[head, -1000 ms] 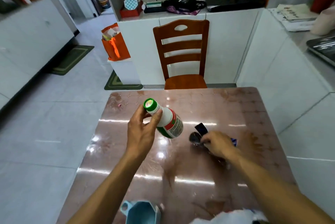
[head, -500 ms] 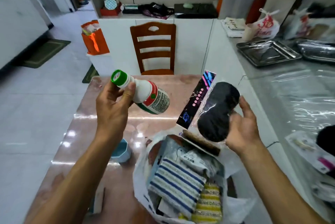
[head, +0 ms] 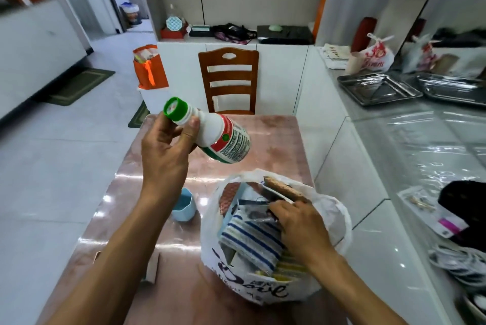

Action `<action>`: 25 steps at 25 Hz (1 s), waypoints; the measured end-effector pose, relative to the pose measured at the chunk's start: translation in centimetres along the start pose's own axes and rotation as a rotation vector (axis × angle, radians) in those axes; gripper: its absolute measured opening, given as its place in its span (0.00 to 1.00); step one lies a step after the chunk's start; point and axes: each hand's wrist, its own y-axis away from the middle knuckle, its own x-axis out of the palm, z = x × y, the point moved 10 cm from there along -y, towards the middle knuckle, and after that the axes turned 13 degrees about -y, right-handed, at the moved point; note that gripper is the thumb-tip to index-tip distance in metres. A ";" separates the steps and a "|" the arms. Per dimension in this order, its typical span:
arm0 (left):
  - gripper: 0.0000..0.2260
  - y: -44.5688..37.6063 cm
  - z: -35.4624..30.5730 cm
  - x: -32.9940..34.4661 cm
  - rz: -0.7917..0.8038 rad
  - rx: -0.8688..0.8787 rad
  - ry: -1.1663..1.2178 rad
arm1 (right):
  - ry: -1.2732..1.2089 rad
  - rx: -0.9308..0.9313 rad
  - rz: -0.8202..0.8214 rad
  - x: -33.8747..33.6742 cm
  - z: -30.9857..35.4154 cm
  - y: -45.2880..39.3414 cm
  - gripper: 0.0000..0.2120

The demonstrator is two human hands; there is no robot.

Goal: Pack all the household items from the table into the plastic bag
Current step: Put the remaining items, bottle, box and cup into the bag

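- Pinkish glossy table [head: 236, 130], wooden chair [head: 228, 80] at far end, white cabinets beyond; steel trays [head: 378, 88] on counter to the right.
- White plastic bag [head: 334, 217] open on table's near right part, already stuffed: blue-striped cloths [head: 252, 238], yellow-striped pack under them, brown-edged flat piece [head: 284, 189] poking up at the back.
- Change vs half a sec ago: black packaged item, then held up by right hand [head: 299, 224], now down among bag contents; dark pack [head: 259, 213] just at the fingertips, prob. the same one, can't be sure.
- Right-hand fingers [head: 280, 206] down inside bag mouth, curled onto that dark pack; pressing or pinching it, looks like tucking in.
- Left hand [head: 165, 148] as before: raised above table, thumb and fingers wrapped round neck of green-capped white bottle [head: 210, 135]; bottle tilted, base toward the bag, not yet over the opening.
- Meaning for task: one more item in; bottle likely next, needs a gap beside the cloths.
- Left on table: light-blue cup [head: 185, 206] just left of bag; small cardboard-like piece [head: 152, 269] nearer; so not finished yet.
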 end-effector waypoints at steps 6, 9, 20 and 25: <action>0.10 1.5 -0.4 0.6 0.039 0.006 0.022 | -0.192 0.385 0.198 3.0 -4.8 -0.2 0.24; 0.07 2.5 -0.5 1.9 0.110 -0.001 0.069 | -0.915 0.361 -0.046 -2.2 -3.0 0.2 0.26; 0.39 7.5 10.0 4.1 0.431 -0.096 -0.832 | -1.929 0.642 -0.362 -0.6 -3.8 1.3 0.27; 0.03 5.7 14.9 0.0 0.188 -0.400 -0.782 | -1.344 0.389 -0.283 -2.6 -2.3 0.1 0.35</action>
